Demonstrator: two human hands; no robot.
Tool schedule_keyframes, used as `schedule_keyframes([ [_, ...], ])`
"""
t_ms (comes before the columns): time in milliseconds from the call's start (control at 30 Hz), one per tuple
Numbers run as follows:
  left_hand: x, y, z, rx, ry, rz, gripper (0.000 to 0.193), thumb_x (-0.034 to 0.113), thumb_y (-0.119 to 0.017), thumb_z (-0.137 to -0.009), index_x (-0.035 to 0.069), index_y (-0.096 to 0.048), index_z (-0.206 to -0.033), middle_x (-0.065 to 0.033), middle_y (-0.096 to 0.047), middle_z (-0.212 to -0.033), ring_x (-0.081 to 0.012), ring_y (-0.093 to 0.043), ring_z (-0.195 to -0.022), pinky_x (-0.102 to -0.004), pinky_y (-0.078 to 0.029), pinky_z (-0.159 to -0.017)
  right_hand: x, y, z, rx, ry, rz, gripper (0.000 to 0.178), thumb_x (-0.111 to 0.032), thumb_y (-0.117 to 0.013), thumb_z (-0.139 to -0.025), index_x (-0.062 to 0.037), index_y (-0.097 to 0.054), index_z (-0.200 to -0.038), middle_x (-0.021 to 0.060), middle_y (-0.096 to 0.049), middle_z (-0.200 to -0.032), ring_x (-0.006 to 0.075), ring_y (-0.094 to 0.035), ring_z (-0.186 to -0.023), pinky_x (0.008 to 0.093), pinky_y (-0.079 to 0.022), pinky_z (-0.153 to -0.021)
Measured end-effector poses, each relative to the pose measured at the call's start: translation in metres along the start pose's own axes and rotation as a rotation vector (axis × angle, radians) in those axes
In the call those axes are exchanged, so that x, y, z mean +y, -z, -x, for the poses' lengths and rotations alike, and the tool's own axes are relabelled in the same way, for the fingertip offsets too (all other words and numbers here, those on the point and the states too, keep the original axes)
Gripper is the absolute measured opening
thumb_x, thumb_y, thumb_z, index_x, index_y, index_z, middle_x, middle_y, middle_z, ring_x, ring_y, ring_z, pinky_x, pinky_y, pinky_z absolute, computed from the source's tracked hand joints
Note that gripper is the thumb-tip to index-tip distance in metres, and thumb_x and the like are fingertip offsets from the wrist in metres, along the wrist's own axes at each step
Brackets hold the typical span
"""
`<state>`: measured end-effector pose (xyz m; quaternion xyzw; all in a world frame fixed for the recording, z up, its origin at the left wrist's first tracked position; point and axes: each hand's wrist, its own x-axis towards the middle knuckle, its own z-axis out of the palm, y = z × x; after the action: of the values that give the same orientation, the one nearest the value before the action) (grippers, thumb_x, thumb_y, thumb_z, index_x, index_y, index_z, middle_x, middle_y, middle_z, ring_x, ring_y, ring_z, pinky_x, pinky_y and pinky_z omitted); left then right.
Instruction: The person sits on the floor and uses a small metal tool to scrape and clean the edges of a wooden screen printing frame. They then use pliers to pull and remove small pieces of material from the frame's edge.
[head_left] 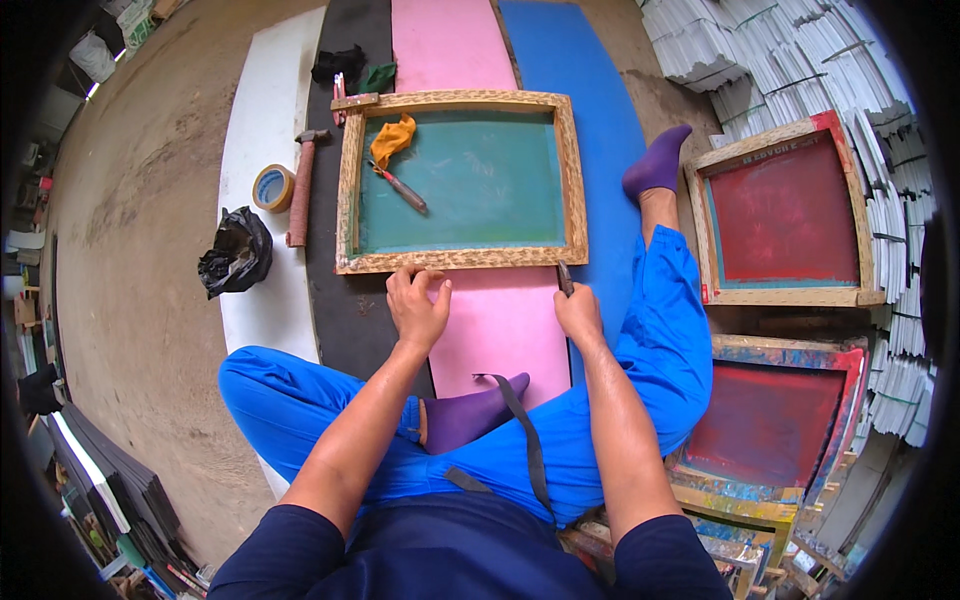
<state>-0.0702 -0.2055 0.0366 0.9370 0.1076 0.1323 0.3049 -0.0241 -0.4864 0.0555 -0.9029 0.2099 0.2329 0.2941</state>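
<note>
In front of me lies a wooden screen-printing frame (462, 258) with green mesh (480, 180) stretched across it. My left hand (418, 308) is at the frame's near rail, fingers bent with their tips against the wood, thumb held apart. My right hand (580, 315) is closed round a dark narrow tool (566, 278), whose tip meets the rail near its right corner; the fist hides the rest. On the mesh are a crumpled orange cloth (392, 140) and a slim tool with a brown handle (405, 192).
Left of the frame lie a hammer (302, 190), a tape roll (272, 188) and a black plastic bag (236, 252). Two red-mesh frames (790, 215) (765, 425) stand at my right by stacked white sheets (800, 60). My legs flank the work over coloured boards (570, 60).
</note>
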Motion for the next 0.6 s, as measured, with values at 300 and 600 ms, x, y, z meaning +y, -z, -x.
schedule_keyframes([
  [300,0.001,0.003,-0.003,-0.017,0.024,0.023,0.021,0.026,-0.08,-0.083,0.011,-0.075,-0.098,-0.0086,-0.062,-0.113,-0.0318,-0.053,-0.115,-0.0461,-0.044,-0.098,0.012,-0.003,-0.007,-0.362,-0.162,-0.805,0.017,-0.017,-0.067,-0.093,-0.006,-0.058,-0.084,0.0069,-0.06,-0.064,0.0154,-0.057,-0.045,0.0337,-0.046,-0.04],
  [600,0.005,0.023,0.001,-0.1,-0.097,0.302,0.019,0.025,-0.075,-0.09,0.009,-0.076,-0.1,-0.0094,-0.074,-0.101,-0.0308,-0.068,-0.096,-0.0428,-0.053,-0.086,-0.032,-0.024,0.038,-0.608,0.044,-0.617,0.018,-0.02,-0.07,-0.095,-0.005,-0.061,-0.089,0.0071,-0.065,-0.065,0.016,-0.062,-0.047,0.0314,-0.05,-0.041],
])
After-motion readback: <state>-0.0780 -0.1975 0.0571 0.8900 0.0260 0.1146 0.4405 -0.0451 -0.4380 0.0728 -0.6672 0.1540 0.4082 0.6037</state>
